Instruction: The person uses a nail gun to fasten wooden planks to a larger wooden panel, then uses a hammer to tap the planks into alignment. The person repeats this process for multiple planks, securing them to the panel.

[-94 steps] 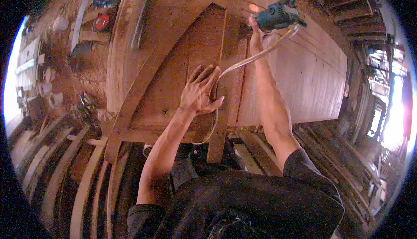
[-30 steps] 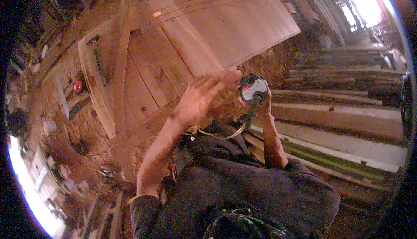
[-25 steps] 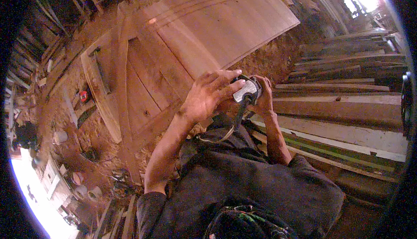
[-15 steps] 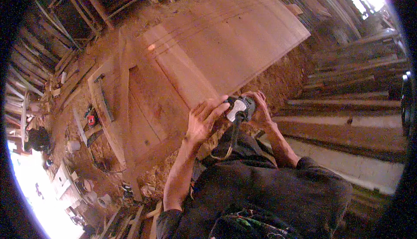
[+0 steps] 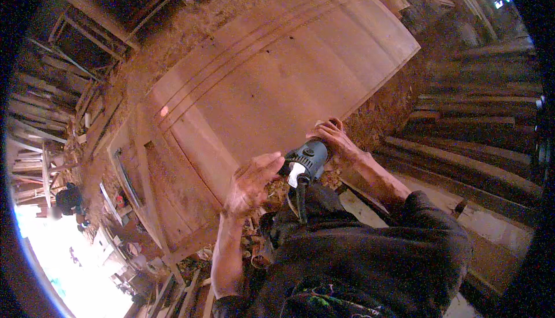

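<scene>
A corded power tool with a grey vented housing and a pale patch stands at the near edge of a large wooden panel. My right hand is closed around its right side, the fingers curled at the far side. My left hand is left of the tool, over the panel's near edge. Its fingers stretch toward the housing, and the fingertips reach a dark part there. A black cord hangs from the tool toward my body. The tool's underside is hidden.
Long grooves run along the panel's far side. A wooden frame adjoins the panel at left. Stacked timber planks lie on the right. Shavings cover the ground. A small red thing lies beyond the frame.
The tool and both my hands appear nearer to my body in the picture. My left hand has drawn slightly away from the tool. The view has shifted, so the panel looks larger.
</scene>
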The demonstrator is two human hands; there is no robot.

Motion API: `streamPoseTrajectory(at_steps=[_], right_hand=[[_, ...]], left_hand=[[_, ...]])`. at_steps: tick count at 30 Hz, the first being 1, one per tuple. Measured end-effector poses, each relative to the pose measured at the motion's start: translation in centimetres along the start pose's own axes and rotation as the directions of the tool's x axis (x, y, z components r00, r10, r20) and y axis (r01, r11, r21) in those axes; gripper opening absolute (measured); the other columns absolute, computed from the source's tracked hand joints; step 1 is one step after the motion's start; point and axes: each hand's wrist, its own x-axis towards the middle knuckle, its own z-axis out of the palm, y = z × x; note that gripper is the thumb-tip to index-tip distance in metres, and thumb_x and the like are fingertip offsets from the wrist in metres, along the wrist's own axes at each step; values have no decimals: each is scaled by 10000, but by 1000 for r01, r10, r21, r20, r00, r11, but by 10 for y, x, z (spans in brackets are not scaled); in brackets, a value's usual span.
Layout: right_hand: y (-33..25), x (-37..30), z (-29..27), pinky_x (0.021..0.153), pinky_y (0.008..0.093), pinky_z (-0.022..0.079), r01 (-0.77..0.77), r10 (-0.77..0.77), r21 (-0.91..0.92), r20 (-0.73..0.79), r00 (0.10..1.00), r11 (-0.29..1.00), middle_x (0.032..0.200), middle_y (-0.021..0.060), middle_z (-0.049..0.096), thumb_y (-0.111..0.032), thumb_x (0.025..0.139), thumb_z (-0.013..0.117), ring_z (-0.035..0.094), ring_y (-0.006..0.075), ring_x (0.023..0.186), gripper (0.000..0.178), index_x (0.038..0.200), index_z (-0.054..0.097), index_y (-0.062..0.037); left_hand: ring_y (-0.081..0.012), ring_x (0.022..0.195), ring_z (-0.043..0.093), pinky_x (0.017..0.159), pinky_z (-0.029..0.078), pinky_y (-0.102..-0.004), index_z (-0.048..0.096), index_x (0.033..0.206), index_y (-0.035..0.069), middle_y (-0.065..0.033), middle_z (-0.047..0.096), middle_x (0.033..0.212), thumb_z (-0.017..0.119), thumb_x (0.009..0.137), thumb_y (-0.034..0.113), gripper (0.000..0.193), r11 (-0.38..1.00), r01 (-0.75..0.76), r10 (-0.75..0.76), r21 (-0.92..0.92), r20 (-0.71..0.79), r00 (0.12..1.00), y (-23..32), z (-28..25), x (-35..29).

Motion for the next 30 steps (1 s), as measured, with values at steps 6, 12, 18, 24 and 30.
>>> streamPoseTrajectory(at_steps=[6,12,18,24,30], right_hand=[[4,30,-67,1166,580,233,2,17,220,-81,997,975,1299,83,621,-712,562,735,505,326,1343,956,1335,605,-165],[28,24,-95,1174,586,226,-4,7,71,-45,999,997,1319,97,620,-729,565,737,501,332,1350,952,1313,618,-151],[88,66,-163,1156,571,293,-44,42,30,74,996,999,1248,111,635,-480,504,882,539,360,1255,839,1238,658,-143],[126,136,-219,1135,545,348,-96,170,-260,279,945,961,1181,138,672,-165,490,879,591,377,1179,764,1214,642,-110],[244,155,-224,1242,544,205,24,327,-507,591,737,862,1262,141,645,-207,457,917,539,348,1285,864,1257,614,-90]], left_hand=[[-313,1234,649,1024,551,-418,526,1461,63,-113,633,1393,616,867,-1,604,951,-189,145,245,188,971,4,8,73],[-348,1218,650,1020,553,-430,485,1501,79,-156,626,1391,604,913,24,603,996,30,-44,81,176,983,-8,29,84],[-287,1319,586,1080,484,-409,406,1583,170,-101,581,1483,567,1024,124,583,659,579,-529,-481,252,811,-66,106,31],[-311,1318,576,1098,457,-455,597,1416,114,-146,619,1420,543,1027,517,563,658,622,-204,-424,694,690,-99,188,51],[-284,1061,673,922,520,-446,572,1416,91,-140,727,1168,693,904,561,706,739,609,-440,-288,479,760,-129,241,29]])
